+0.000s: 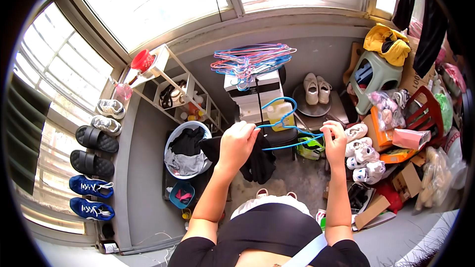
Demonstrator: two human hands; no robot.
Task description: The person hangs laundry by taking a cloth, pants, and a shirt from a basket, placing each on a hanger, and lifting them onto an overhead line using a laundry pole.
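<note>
A blue clothes hanger [283, 124] is held up in front of me, its hook pointing away. My right hand [335, 137] pinches the hanger's right end. My left hand [238, 141] is closed in a fist at the hanger's left end, gripping a black garment [258, 164] that drapes down on both sides of the fist. The fist hides how the cloth and the hanger's end meet. Beyond the hands, a pile of blue and pink hangers [252, 59] lies on stacked white boxes [256, 100].
At left stand a bucket of clothes [170, 168], a small blue basin [173, 198] and a white rack [166, 76]. Shoes and slippers [94, 162] line the left ledge. To the right are white sneakers [366, 154], a green stool [373, 71], a red chair [428, 111], bags and cardboard boxes [408, 180].
</note>
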